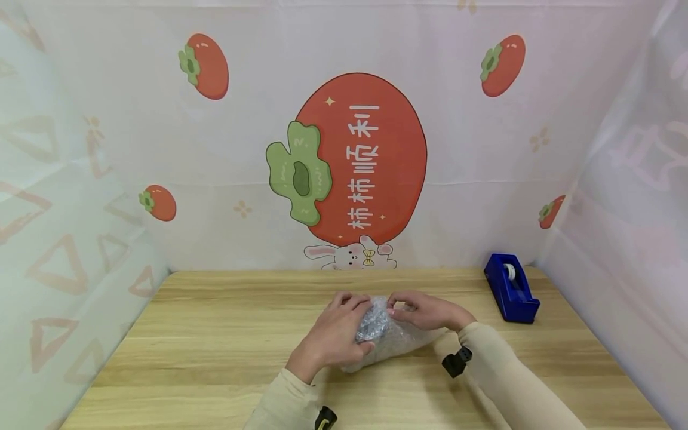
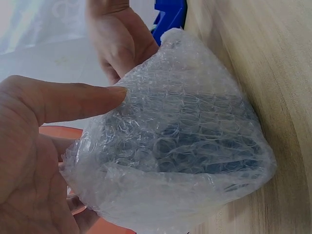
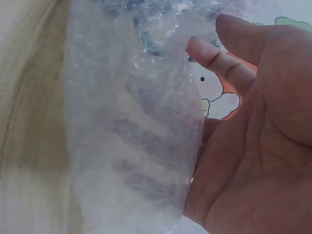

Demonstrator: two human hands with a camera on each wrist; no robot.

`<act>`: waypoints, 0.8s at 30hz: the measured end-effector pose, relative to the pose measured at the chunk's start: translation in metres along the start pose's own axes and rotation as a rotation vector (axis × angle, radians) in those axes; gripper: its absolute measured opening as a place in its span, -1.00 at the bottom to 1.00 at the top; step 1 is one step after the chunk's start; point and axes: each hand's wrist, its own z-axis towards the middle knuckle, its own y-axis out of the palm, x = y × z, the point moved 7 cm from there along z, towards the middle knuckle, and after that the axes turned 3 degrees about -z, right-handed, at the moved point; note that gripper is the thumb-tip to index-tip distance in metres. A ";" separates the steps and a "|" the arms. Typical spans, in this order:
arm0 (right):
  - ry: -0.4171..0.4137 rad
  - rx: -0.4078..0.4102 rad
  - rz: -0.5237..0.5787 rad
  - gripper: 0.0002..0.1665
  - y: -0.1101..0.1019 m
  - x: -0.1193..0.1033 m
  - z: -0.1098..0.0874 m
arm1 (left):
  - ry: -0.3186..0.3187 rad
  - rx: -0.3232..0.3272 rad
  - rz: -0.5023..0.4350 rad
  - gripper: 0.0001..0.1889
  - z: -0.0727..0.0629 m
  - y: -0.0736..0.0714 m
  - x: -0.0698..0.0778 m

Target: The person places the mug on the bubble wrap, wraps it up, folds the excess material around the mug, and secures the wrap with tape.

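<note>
A dark blue object wrapped in clear bubble wrap rests on the wooden table, its loose end spreading to the right. My left hand holds the bundle from the left, thumb on the near face and fingers over the far side. In the left wrist view, the blue object shows through the layers of bubbles. My right hand is at the bundle's top right edge, its fingertips bent against the wrap. Through the sheet in the right wrist view, dim finger shapes appear behind the bubble wrap.
A blue tape dispenser with a roll of tape stands at the table's back right. The wooden table meets a white backdrop printed with persimmons and a rabbit. Similar sheets hang at both sides.
</note>
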 end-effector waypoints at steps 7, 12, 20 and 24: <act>0.020 0.006 -0.049 -0.86 -0.005 -0.003 0.003 | -0.005 0.001 -0.003 -0.28 -0.001 0.001 -0.001; 0.041 0.088 -0.081 -0.83 -0.012 -0.006 0.005 | -0.005 0.001 -0.004 -0.28 -0.001 0.001 0.000; 0.360 0.158 -0.074 -0.51 -0.023 -0.001 0.002 | -0.003 0.005 0.008 -0.28 0.002 -0.001 0.000; 0.405 0.121 -0.081 -0.38 -0.023 -0.001 0.002 | 0.008 0.019 0.008 -0.29 0.002 -0.002 0.000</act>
